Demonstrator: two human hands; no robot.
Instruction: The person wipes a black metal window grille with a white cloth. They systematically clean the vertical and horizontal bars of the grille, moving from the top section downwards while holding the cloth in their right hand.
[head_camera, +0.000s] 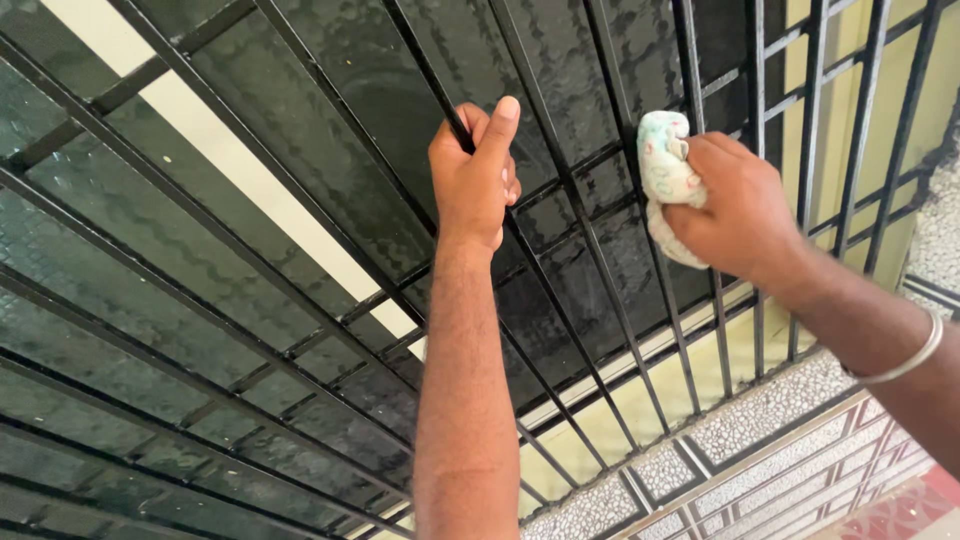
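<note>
At centre frame my left hand (474, 175) gripped one bar of the black metal window grille (300, 330); my right hand (735, 215), centre right, clutched a crumpled white patterned cloth (662, 165) against it.

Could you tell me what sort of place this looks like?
Probably a house's window front or veranda. A black metal grille covers dark textured glass, above a speckled stone ledge and patterned tiles. The left hand grips a bar; the right hand presses a cloth against the bars.
</note>
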